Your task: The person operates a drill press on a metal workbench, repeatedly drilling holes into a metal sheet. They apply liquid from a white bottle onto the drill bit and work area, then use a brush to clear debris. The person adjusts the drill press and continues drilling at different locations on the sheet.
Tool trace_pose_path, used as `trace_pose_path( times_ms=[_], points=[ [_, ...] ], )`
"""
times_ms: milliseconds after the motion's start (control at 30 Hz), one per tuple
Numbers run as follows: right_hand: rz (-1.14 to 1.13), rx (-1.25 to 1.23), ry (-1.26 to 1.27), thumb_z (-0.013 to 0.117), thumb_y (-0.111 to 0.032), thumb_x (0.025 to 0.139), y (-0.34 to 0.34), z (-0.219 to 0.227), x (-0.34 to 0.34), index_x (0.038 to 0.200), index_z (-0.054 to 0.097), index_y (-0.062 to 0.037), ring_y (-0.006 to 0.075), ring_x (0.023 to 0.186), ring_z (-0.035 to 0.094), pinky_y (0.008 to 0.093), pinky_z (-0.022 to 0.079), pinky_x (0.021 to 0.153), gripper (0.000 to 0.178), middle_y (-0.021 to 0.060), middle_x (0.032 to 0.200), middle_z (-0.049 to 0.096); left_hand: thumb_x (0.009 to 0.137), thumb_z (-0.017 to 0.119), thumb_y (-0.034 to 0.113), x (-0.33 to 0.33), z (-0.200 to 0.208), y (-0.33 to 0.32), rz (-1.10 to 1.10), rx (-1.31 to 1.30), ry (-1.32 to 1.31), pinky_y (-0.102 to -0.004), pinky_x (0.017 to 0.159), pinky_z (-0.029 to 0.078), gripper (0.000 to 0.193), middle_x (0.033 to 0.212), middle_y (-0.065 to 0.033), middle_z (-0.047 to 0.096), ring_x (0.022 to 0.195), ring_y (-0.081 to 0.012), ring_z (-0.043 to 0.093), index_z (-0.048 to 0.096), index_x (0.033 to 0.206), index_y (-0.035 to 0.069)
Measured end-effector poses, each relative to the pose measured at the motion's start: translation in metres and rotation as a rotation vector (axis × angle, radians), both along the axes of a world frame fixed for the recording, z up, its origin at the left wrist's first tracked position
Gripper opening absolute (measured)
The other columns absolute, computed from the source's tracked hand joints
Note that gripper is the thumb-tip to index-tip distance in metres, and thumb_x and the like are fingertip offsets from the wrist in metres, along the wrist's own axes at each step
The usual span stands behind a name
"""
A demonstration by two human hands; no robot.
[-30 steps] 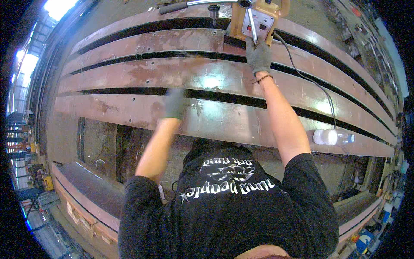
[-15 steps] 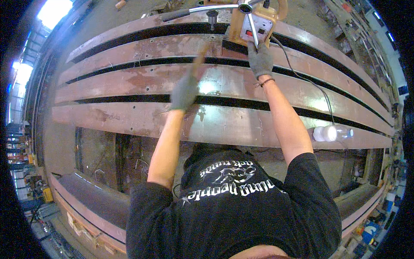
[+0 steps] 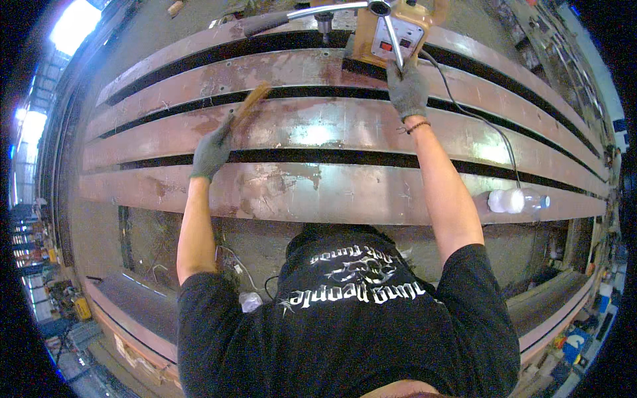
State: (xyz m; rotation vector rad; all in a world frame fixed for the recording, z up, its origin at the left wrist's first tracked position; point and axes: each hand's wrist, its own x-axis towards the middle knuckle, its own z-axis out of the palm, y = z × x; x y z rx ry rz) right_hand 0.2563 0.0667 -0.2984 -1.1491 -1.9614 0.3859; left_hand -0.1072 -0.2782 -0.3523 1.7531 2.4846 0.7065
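My left hand (image 3: 211, 151), in a grey glove, is closed round the handle of a tan brush (image 3: 253, 103). The brush slants up and to the right over the brownish steel beams (image 3: 166, 129). At the top, a yellow drill machine (image 3: 398, 38) stands on the beams, with a red switch on its front and a chuck (image 3: 324, 26) on its left side. My right hand (image 3: 407, 89), also gloved, is closed on the lower end of the drill's chrome feed lever (image 3: 394, 43). Another lever arm with a black grip (image 3: 267, 23) points left.
Long dark gaps run between the beams. A black cable (image 3: 474, 119) trails from the drill down to the right. Near it, a clear plastic bottle (image 3: 535, 201) and a white round item (image 3: 506, 201) lie on the nearest beam. Small holes dot the steel.
My left hand has swept left with the brush, away from the drill chuck. The right hand stays on the lever; the view has shifted slightly.
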Motion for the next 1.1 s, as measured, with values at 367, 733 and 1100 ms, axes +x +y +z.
trace_pose_path(
  times_ms=[367,733,1100],
  points=[
    [-0.023,0.056,0.004,0.062,-0.046,0.097,0.008,-0.017,-0.007,0.111,0.067,-0.0106,0.0477,0.081,0.070,0.0578,0.055,0.067,0.039,0.0259,0.087,0.071,0.103,0.046,0.028,0.077,-0.016,0.164,0.102,-0.259,-0.010,-0.0609,0.082,0.052,0.041,0.104,-0.0300,0.071,0.098,-0.0519,0.068,0.050,0.142,0.014],
    [-0.043,0.011,-0.002,0.063,-0.043,0.098,0.002,-0.007,-0.001,0.103,0.067,-0.0036,0.0471,0.082,0.068,0.0541,0.051,0.069,0.040,0.0258,0.082,0.069,0.101,0.053,0.030,0.136,0.015,0.061,-0.114,-0.139,-0.011,-0.0545,0.085,0.054,0.038,0.108,-0.0238,0.071,0.100,-0.0443,0.068,0.060,0.135,0.016],
    [-0.037,-0.083,0.009,0.062,-0.043,0.099,-0.004,-0.001,0.001,0.105,0.068,-0.0036,0.0474,0.087,0.068,0.0533,0.051,0.073,0.040,0.0261,0.088,0.070,0.094,0.061,0.057,0.120,0.036,0.181,0.200,-0.067,-0.024,-0.0494,0.112,0.042,0.066,0.145,-0.0244,0.054,0.135,-0.0423,0.050,0.060,0.140,0.010]
  ],
)
